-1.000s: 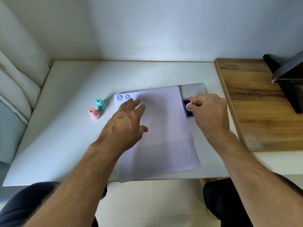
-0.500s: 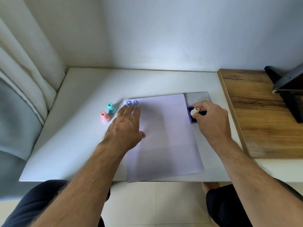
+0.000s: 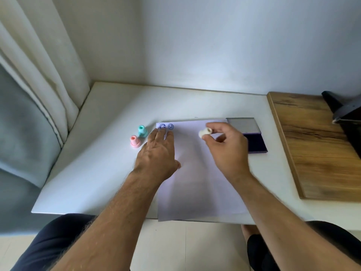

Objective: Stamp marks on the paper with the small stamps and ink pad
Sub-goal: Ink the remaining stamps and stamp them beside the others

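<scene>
White stamp (image 3: 205, 132) – pinched by right hand (image 3: 227, 147) between thumb and fingers, held tilted above upper part of paper (image 3: 197, 173).
Left hand (image 3: 159, 153) – laid flat, fingers straight, paper pinned near two blue marks (image 3: 166, 126).
Ink pad (image 3: 256, 142) – open, beside paper's right edge.
Pink stamp (image 3: 134, 141), teal stamp (image 3: 142, 131) – upright, left of paper.
Advice: stamp face to be squared to sheet, set down just right of existing marks, pressed straight without rocking, paper kept pinned.
</scene>
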